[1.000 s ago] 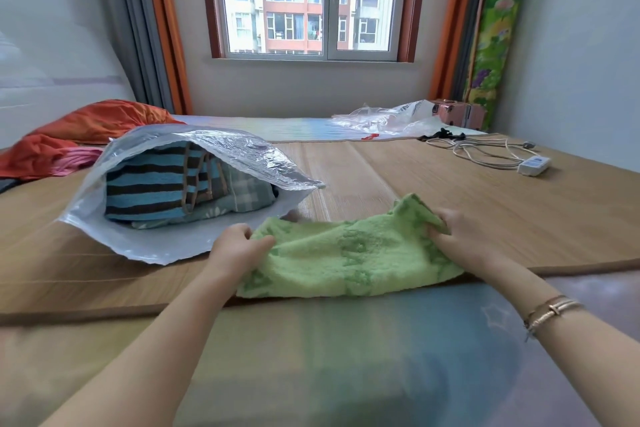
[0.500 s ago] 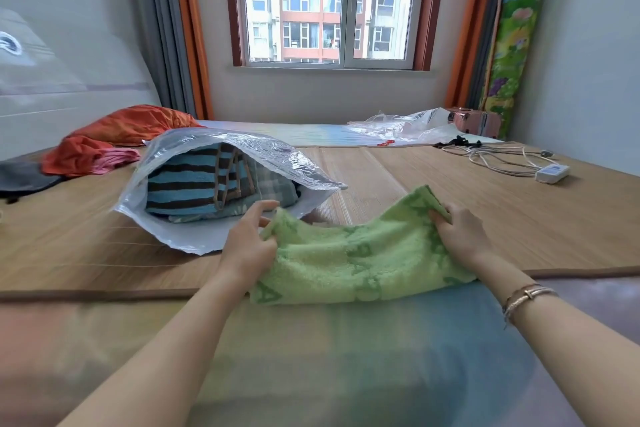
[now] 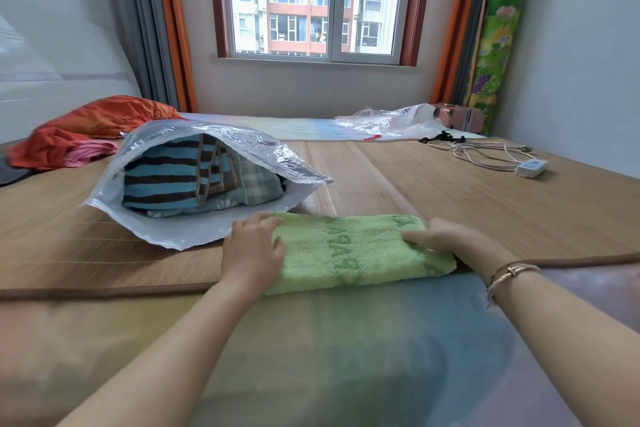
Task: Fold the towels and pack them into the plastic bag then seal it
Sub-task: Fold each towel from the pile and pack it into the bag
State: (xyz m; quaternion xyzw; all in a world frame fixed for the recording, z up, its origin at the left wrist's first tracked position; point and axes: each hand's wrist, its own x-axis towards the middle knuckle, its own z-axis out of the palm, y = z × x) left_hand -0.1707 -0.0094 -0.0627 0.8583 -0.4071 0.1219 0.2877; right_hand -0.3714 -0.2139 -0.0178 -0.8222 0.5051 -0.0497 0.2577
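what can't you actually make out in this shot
Head view only:
- How many towels fill the plastic bag: its crinkled top film hides the back.
- Lettering on the green towel: upside down, partly under the right hand.
- Left hand fingertips: tucked behind the towel's end.

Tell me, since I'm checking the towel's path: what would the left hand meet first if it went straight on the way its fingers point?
Probably the bag. The left hand rests on the green towel's left end, fingers pointing away and slightly right, toward the bag's open mouth just beyond, though depth is unclear.
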